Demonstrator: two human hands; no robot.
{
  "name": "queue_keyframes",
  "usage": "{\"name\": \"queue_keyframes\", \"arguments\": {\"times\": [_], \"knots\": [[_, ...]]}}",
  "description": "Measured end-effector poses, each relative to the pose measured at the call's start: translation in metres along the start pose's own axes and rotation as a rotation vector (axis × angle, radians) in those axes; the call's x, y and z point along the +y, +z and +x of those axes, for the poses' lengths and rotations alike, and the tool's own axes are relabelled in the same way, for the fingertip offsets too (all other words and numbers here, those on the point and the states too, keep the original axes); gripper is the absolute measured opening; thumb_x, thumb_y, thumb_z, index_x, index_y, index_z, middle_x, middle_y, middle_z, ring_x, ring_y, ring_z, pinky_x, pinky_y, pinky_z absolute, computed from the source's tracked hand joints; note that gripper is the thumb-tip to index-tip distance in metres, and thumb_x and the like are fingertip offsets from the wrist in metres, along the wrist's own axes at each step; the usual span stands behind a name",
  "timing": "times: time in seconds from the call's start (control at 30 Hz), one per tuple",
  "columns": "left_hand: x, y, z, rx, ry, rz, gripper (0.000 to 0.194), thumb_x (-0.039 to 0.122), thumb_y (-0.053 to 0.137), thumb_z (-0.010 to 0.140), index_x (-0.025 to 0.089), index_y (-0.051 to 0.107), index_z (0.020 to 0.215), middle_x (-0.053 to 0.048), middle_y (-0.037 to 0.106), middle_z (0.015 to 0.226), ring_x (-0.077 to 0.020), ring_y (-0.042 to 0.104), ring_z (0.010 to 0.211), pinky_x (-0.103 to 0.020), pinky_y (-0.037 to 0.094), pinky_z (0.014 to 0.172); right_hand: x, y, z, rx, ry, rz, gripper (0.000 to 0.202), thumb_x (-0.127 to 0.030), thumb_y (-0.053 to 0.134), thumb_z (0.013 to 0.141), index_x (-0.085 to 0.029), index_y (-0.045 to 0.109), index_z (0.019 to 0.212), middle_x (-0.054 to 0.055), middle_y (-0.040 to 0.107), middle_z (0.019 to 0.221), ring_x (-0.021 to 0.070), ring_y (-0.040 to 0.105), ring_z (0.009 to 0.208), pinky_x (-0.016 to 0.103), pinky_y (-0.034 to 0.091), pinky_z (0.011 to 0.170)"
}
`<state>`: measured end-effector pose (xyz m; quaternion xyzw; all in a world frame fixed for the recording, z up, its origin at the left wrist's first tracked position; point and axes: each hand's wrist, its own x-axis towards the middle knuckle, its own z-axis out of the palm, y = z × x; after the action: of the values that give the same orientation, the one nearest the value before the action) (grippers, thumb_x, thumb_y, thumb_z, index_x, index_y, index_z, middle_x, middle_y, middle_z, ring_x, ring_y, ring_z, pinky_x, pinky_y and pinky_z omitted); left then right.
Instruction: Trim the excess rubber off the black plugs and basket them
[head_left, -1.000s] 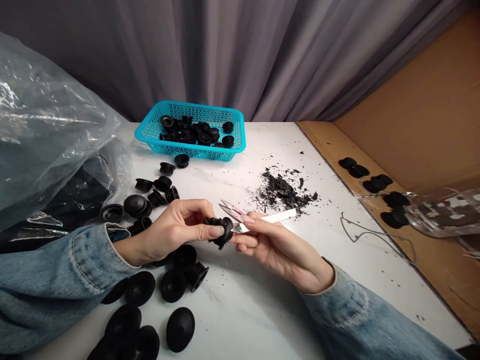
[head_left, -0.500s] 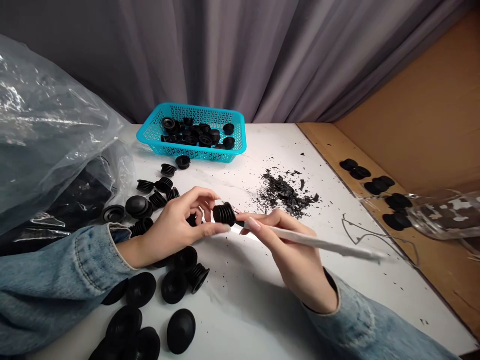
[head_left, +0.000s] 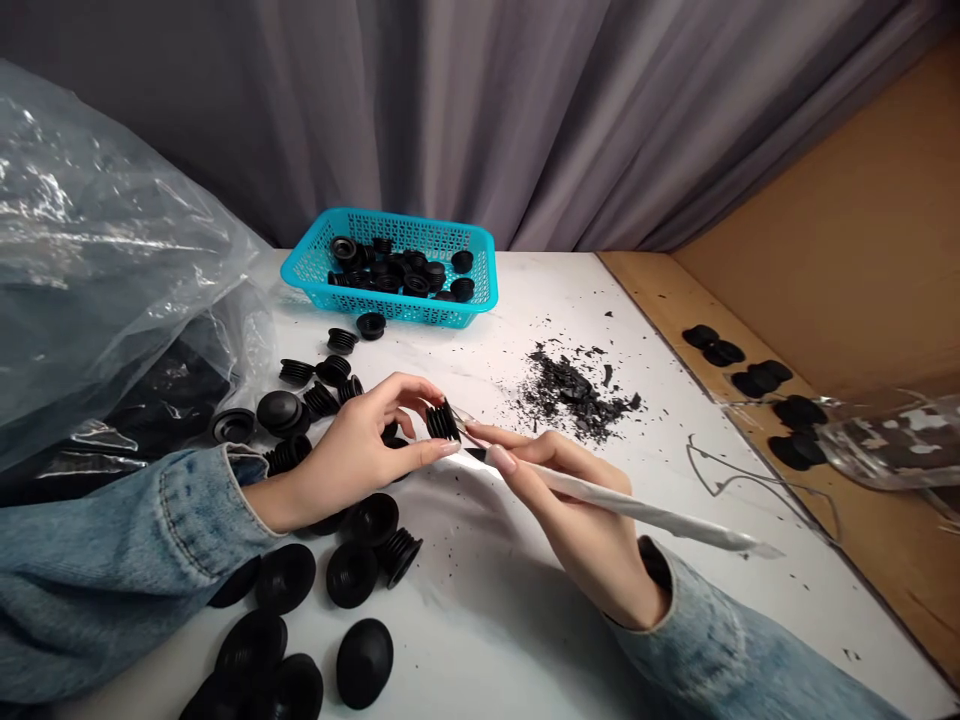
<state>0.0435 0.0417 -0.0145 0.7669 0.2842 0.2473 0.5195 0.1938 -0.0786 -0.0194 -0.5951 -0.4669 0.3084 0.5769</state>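
Note:
My left hand (head_left: 367,445) pinches a small black ribbed plug (head_left: 441,422) between thumb and fingertips, above the white table. In my right hand (head_left: 574,500) is a long, slim tool (head_left: 660,515) with a whitish, wrapped-looking handle, held like a pen. Its thin metal end reaches the right side of the plug; my fingers partly hide it, and I cannot tell its exact kind. Loose black ribbed plugs (head_left: 322,400) lie around and behind my left hand. Larger-looking black domed caps (head_left: 364,662) are scattered nearer to me, below my left forearm.
A turquoise basket (head_left: 390,312) at the back holds several black plugs. Black shavings (head_left: 581,395) lie heaped right of centre. A clear plastic bag (head_left: 112,250) fills the left. On the wooden strip at right are black discs (head_left: 724,352), a clear container (head_left: 892,445) and grey wire (head_left: 709,470).
The plug has turned and tilted in my left fingers, its flat end now facing the tool more. My right hand has shifted slightly, with the tool's end still at the plug.

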Motion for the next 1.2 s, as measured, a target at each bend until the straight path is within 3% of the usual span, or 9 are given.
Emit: {"name": "queue_keyframes", "arguments": {"times": [0.2, 0.43, 0.63, 0.87, 1.07, 1.13, 1.2], "knots": [[-0.003, -0.001, -0.005, -0.024, 0.354, 0.331, 0.03, 0.014, 0.066, 0.076, 0.014, 0.055, 0.104, -0.007, 0.061, 0.101, -0.0142, 0.058, 0.084, -0.029, 0.052, 0.076, -0.003, 0.001, 0.005, -0.022, 0.158, 0.114, 0.021, -0.031, 0.064, 0.08, -0.021, 0.062, 0.061, 0.004, 0.075, 0.088, 0.0194, 0.069, 0.09, 0.032, 0.053, 0.081], [-0.008, 0.0, -0.004, -0.041, 0.469, 0.374, 0.033, 0.013, 0.064, 0.079, 0.014, 0.055, 0.111, -0.009, 0.063, 0.106, -0.0179, 0.058, 0.101, -0.031, 0.053, 0.085, 0.007, -0.003, 0.006, -0.001, 0.206, 0.143, 0.025, -0.037, 0.066, 0.078, -0.021, 0.063, 0.059, 0.002, 0.071, 0.069, 0.0217, 0.068, 0.083, 0.038, 0.051, 0.079], [-0.002, 0.0, -0.005, -0.035, 0.291, 0.39, 0.028, 0.018, 0.067, 0.076, 0.016, 0.056, 0.101, -0.004, 0.064, 0.094, -0.0124, 0.057, 0.073, -0.027, 0.052, 0.069, 0.002, -0.001, 0.003, 0.088, 0.094, 0.123, 0.014, -0.026, 0.068, 0.077, -0.022, 0.062, 0.066, 0.005, 0.073, 0.096, 0.0242, 0.067, 0.096, 0.041, 0.053, 0.084], [0.003, -0.001, -0.004, -0.084, 0.245, 0.303, 0.022, 0.01, 0.067, 0.071, 0.016, 0.061, 0.092, -0.003, 0.062, 0.091, -0.011, 0.054, 0.07, -0.023, 0.047, 0.061, -0.001, -0.002, 0.0, -0.018, -0.082, -0.013, 0.016, -0.017, 0.063, 0.081, -0.022, 0.058, 0.066, 0.005, 0.072, 0.1, 0.0236, 0.068, 0.094, 0.04, 0.056, 0.081], [0.008, -0.002, -0.004, -0.114, 0.206, 0.249, 0.02, 0.013, 0.07, 0.069, 0.015, 0.063, 0.087, -0.001, 0.06, 0.08, -0.0111, 0.053, 0.067, -0.021, 0.042, 0.055, 0.004, -0.004, -0.003, -0.144, -0.237, -0.121, 0.012, -0.012, 0.06, 0.082, -0.022, 0.059, 0.075, 0.005, 0.069, 0.109, 0.0225, 0.066, 0.097, 0.042, 0.053, 0.086], [0.009, -0.003, -0.003, -0.109, 0.177, 0.245, 0.019, 0.013, 0.07, 0.068, 0.015, 0.063, 0.086, -0.001, 0.059, 0.079, -0.0108, 0.053, 0.067, -0.022, 0.043, 0.057, 0.002, -0.004, -0.002, -0.105, -0.206, -0.115, 0.012, -0.014, 0.061, 0.082, -0.022, 0.059, 0.072, 0.005, 0.071, 0.104, 0.0234, 0.067, 0.095, 0.041, 0.055, 0.082], [0.008, -0.003, -0.003, -0.087, 0.162, 0.263, 0.019, 0.014, 0.07, 0.069, 0.015, 0.062, 0.086, -0.001, 0.059, 0.081, -0.0113, 0.053, 0.068, -0.023, 0.043, 0.059, 0.0, -0.003, 0.0, -0.035, -0.077, -0.032, 0.016, -0.019, 0.064, 0.08, -0.022, 0.058, 0.065, 0.005, 0.073, 0.097, 0.0246, 0.067, 0.096, 0.039, 0.056, 0.079]]}}
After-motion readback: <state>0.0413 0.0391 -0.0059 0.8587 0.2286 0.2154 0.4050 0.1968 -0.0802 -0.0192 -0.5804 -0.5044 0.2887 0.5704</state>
